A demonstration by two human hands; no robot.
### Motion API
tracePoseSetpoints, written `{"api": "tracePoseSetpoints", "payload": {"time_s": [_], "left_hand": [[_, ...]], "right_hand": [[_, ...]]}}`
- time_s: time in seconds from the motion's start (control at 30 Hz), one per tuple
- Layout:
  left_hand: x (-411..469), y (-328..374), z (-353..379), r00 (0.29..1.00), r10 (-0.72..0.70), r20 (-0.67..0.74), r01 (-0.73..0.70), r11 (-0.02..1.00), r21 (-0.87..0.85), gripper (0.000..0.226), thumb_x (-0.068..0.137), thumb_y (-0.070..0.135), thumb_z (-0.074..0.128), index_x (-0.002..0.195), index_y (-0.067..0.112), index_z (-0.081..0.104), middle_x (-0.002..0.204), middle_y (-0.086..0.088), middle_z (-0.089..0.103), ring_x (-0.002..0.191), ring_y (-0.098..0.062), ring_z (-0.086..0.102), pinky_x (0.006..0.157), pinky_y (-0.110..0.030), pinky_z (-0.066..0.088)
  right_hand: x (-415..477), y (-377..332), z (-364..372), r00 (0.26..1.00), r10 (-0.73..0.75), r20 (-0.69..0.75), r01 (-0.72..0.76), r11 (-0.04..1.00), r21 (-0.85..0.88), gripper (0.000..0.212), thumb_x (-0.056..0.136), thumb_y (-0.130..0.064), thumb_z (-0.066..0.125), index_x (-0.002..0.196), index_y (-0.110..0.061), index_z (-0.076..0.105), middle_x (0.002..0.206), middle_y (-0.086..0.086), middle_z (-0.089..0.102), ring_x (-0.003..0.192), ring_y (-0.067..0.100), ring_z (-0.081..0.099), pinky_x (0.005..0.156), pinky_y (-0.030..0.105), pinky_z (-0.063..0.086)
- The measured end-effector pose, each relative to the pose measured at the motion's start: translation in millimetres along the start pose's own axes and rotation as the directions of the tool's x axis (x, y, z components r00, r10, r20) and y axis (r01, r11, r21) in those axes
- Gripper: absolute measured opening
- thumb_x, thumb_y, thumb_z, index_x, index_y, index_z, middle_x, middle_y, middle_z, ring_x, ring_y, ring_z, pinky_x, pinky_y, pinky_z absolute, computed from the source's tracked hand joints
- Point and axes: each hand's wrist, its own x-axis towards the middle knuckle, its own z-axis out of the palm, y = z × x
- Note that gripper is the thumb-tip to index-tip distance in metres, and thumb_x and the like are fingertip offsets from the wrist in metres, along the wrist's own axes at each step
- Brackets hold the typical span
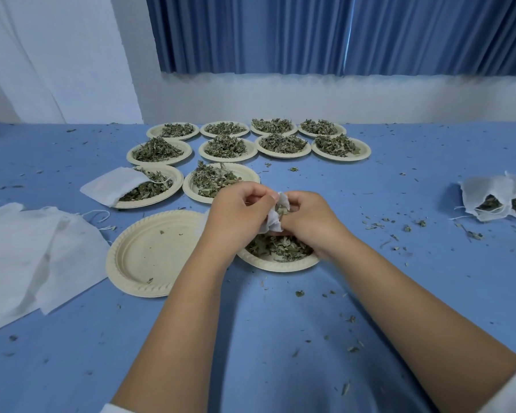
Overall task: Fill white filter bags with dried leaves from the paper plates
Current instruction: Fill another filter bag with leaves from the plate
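Note:
Both hands meet over a paper plate (pixel 276 265) with dried leaves (pixel 280 248) near the table's middle. My left hand (pixel 239 216) grips a small white filter bag (pixel 273 219) by its edge. My right hand (pixel 307 219) is curled at the bag's mouth, fingers in among leaves there. Most of the bag is hidden between the hands. Left of them lies a nearly bare paper plate (pixel 149 254).
Several plates heaped with leaves (pixel 221 147) fill the table's far side; one holds a white bag (pixel 111 186) lying across it. Flat white bags (pixel 33 257) are stacked at the left. Two filled bags (pixel 498 201) lie at the right. Leaf crumbs litter the blue cloth.

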Motion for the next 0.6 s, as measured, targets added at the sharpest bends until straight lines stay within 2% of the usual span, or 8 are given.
{"api": "tracePoseSetpoints", "payload": {"time_s": [0.03,0.1,0.17,0.23,0.27,0.43,0.53,0.6], "left_hand": [[-1.0,0.8,1.0,1.000,0.006,0.015,-0.007,1.000,0.021,0.011,0.092,0.016,0.064,0.087,0.015,0.074,0.074,-0.005,0.069,0.075,-0.030,0.070,0.076,-0.045,0.060],[-1.3,0.2,2.0,1.000,0.011,-0.013,-0.010,0.999,0.045,0.010,0.092,0.018,0.065,0.088,0.015,0.074,0.079,-0.007,0.070,0.081,-0.032,0.070,0.080,-0.049,0.058],[0.1,-1.3,0.3,0.996,0.000,-0.084,0.002,1.000,0.029,0.009,0.091,0.018,0.066,0.087,0.015,0.073,0.078,-0.003,0.070,0.081,-0.027,0.070,0.080,-0.048,0.058],[3.0,-3.3,-3.2,0.989,-0.010,-0.147,0.010,1.000,-0.003,0.009,0.091,0.017,0.066,0.086,0.015,0.073,0.076,0.000,0.069,0.081,-0.024,0.069,0.082,-0.049,0.057],[4.3,-4.2,-4.9,0.986,-0.013,-0.169,0.009,1.000,-0.022,0.010,0.091,0.016,0.066,0.086,0.015,0.074,0.074,0.002,0.068,0.079,-0.022,0.067,0.083,-0.050,0.057],[4.6,-4.7,-8.8,0.970,-0.005,-0.244,-0.010,0.998,-0.064,0.008,0.091,0.020,0.067,0.087,0.019,0.073,0.073,0.006,0.066,0.074,-0.015,0.062,0.082,-0.049,0.058],[4.0,-3.7,-8.7,0.970,-0.007,-0.245,-0.012,0.997,-0.074,0.008,0.092,0.020,0.066,0.086,0.020,0.072,0.074,0.005,0.066,0.075,-0.016,0.062,0.083,-0.049,0.057],[3.9,-3.2,-8.6,0.971,-0.013,-0.238,-0.007,0.997,-0.082,0.009,0.092,0.019,0.066,0.085,0.020,0.072,0.071,0.007,0.064,0.073,-0.015,0.060,0.084,-0.050,0.057]], "right_hand": [[0.4,1.4,1.4,0.999,-0.021,-0.040,0.017,0.994,-0.106,0.019,0.074,0.004,0.073,0.092,0.002,0.067,0.095,0.025,0.069,0.074,0.023,0.064,0.070,0.034,0.052],[0.4,2.6,2.1,0.997,-0.034,-0.069,0.025,0.991,-0.134,0.015,0.075,0.003,0.073,0.089,-0.001,0.068,0.097,0.025,0.069,0.074,0.019,0.059,0.070,0.033,0.050],[-0.8,0.4,-0.3,1.000,-0.012,-0.005,0.012,0.998,0.062,0.015,0.082,0.005,0.070,0.089,-0.009,0.069,0.096,0.021,0.072,0.077,0.018,0.068,0.073,0.028,0.057],[-2.1,-4.9,-4.6,0.993,0.015,0.119,-0.052,0.950,0.309,0.018,0.085,0.006,0.067,0.097,-0.008,0.069,0.098,0.017,0.074,0.086,0.021,0.073,0.077,0.025,0.059],[-2.1,-7.7,-7.8,0.986,0.026,0.163,-0.086,0.925,0.370,0.019,0.086,0.006,0.066,0.100,-0.006,0.069,0.099,0.016,0.074,0.090,0.022,0.073,0.078,0.024,0.059],[-2.9,-18.1,-19.5,0.966,0.056,0.251,-0.174,0.862,0.476,0.032,0.088,0.009,0.051,0.113,-0.002,0.067,0.109,0.022,0.071,0.093,0.022,0.072,0.075,0.021,0.057],[-3.2,-18.5,-18.7,0.967,0.072,0.244,-0.198,0.817,0.542,0.026,0.090,-0.001,0.062,0.115,0.006,0.065,0.116,0.025,0.067,0.097,0.025,0.071,0.076,0.025,0.058],[-2.9,-15.8,-14.7,0.975,0.071,0.210,-0.174,0.831,0.527,0.025,0.088,-0.008,0.069,0.110,0.004,0.068,0.112,0.021,0.070,0.094,0.022,0.072,0.075,0.023,0.058]]}}
